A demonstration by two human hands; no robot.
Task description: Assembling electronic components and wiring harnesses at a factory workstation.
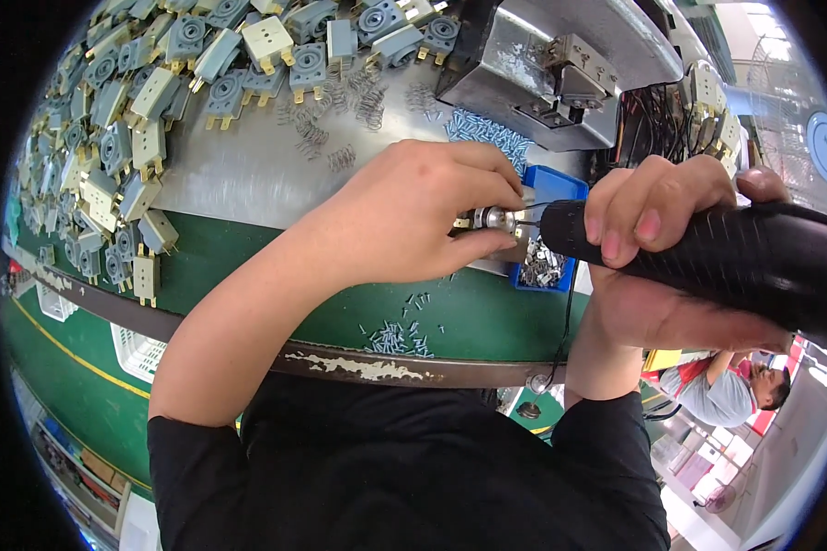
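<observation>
Thumb and fingertips of my left hand point(423, 209) pinch a small silvery round part point(494, 219) over the bench. My right hand point(663, 220) is wrapped round a black power screwdriver point(753, 262), which lies nearly level and points left. Its slim tip comes right up to the silvery part; whether they touch I cannot tell. Below and behind that tip sits a blue tray point(573, 188) holding small metal pieces point(540, 266). Just beyond my left fingers is a heap of small bluish screws point(489, 133).
Many grey and cream pronged plug housings point(152, 96) cover the bench's left and far side. Loose springs point(368, 99) lie beyond my left hand. A metal fixture point(560, 69) stands at the far right. More screws point(397, 340) lie near the front edge. Another person point(717, 390) is at right.
</observation>
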